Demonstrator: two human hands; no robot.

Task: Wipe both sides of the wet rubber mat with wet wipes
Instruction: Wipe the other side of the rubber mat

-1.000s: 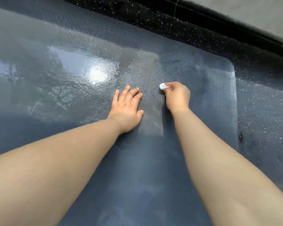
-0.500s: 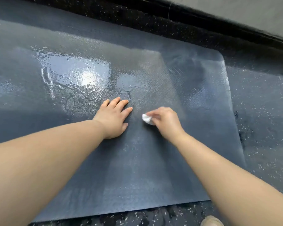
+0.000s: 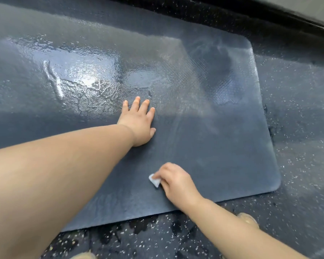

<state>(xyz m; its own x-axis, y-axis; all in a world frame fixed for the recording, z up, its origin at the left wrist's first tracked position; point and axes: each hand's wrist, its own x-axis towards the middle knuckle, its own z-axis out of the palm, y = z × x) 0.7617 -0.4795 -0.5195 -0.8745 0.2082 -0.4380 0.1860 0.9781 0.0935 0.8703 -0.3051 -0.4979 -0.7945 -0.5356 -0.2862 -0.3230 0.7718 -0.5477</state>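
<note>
Here, the rubber mat (image 3: 223, 146) lies flat on the floor (image 3: 297, 109), a dark blue-grey sheet with rounded corners at its right end and its left end running out of the frame. Its far left part glistens with a film of water (image 3: 79, 75) that catches a bright reflection, while the near right part looks dull and matte. Near the mat's front edge a small white wet wipe (image 3: 154, 180) touches the surface, only a corner of it showing. The right grip (image 3: 176, 181), a bare hand, pinches this wipe in curled fingers and holds it down on the mat, its forearm coming in from the lower right across the front edge. The left grip (image 3: 138, 124) rests further in, about the mat's middle, palm down with its fingers (image 3: 137, 101) straight and slightly spread, holding nothing and lying flat on the rubber at the border of the wet patch. The two grips are well apart. The floor around the mat is black with white speckles and shows dark wet blotches in front of the mat. A tan shoe tip (image 3: 248, 219) shows just beside the right forearm, and a second shoe tip (image 3: 82, 256) peeks in at the bottom edge. Along the top right runs a black skirting strip (image 3: 288, 14) under a pale wall (image 3: 322, 6).
</note>
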